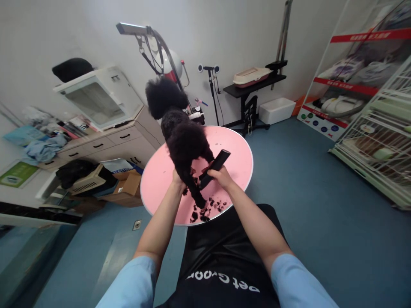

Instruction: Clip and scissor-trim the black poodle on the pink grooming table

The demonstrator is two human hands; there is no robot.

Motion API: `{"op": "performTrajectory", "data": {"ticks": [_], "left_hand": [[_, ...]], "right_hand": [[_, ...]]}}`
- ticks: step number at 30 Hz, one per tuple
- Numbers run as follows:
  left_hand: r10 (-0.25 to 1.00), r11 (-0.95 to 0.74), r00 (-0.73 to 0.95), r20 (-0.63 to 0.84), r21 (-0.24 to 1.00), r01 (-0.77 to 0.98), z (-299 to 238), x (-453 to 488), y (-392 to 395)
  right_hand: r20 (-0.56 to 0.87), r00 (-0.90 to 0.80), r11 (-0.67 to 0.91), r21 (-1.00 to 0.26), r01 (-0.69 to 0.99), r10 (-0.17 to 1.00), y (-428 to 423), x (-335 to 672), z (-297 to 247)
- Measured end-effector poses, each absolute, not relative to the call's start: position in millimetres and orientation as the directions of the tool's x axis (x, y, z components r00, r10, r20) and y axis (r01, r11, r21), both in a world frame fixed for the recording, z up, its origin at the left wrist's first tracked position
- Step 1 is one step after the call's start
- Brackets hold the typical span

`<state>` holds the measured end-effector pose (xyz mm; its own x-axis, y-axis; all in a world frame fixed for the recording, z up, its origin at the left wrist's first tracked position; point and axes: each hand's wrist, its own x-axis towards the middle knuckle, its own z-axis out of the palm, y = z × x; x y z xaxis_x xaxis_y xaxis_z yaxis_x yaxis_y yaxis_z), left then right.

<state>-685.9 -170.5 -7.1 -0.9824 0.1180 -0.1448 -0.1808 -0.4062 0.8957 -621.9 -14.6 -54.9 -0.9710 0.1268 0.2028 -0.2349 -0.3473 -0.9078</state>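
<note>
A black curly-haired dog [186,139] stands on a round pink grooming table [154,179], its rear toward me and its head at the far side. My right hand [221,176] is wrapped round a black hair clipper [219,160], whose lower end lies beside the dog's hind leg [194,188]. On the left side of that same leg, my left hand [178,179] grips it, with the fingers mostly hidden behind the fur. Cut tufts of black hair [205,211] are scattered near the table's front edge, around the paw.
A grooming arm [167,47] with hanging straps rises behind the dog. To the left are a cabinet [125,136] and a cardboard box [128,188]. Wire cages [379,124] and shelves stand at right. A black side table [253,87] holds a litter tray [252,77].
</note>
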Motion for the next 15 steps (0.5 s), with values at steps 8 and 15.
{"op": "performTrajectory", "data": {"ticks": [8, 15], "left_hand": [[0.100, -0.433, -0.992, -0.079, 0.894, -0.115, -4, -687, -170], [0.162, -0.333, -0.980, -0.112, 0.929, -0.161, -7, -688, -183]], "right_hand": [[0.192, -0.981, -0.216, -0.957, -0.193, 0.024, -28, -600, -85], [0.162, -0.980, -0.270, -0.945, -0.187, 0.113, -20, -581, -80]]}}
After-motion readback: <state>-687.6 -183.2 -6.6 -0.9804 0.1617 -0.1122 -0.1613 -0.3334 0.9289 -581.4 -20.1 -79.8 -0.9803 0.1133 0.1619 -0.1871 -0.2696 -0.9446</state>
